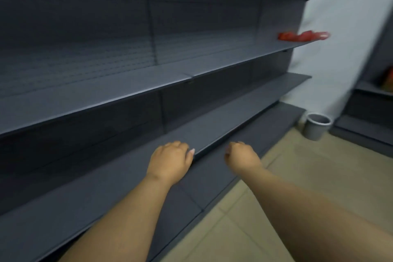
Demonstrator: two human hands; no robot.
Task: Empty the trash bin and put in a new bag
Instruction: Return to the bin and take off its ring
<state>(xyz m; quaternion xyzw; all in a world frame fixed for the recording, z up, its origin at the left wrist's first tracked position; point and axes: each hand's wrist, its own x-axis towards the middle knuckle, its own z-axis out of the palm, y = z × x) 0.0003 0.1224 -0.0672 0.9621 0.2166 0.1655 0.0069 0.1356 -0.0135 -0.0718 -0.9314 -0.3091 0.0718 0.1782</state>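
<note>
The trash bin (317, 126), a round grey plastic tub with a rolled rim, stands on the beige tiled floor (297, 176) at the far end of the dark metal shelving (127, 95), beside the pale wall. Both the left hand (170, 160) and right hand (241, 155) are loosely curled, holding nothing. Blurred red packets (303, 36) lie on an upper shelf's far end.

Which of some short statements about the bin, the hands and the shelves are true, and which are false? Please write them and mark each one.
1. The grey trash bin stands on the floor at the far end of the dark shelves. True.
2. The left hand holds a bag. False: it holds nothing.
3. The right hand touches the bin. False: it is far from it.
4. Red items lie on an upper shelf. True.
</note>
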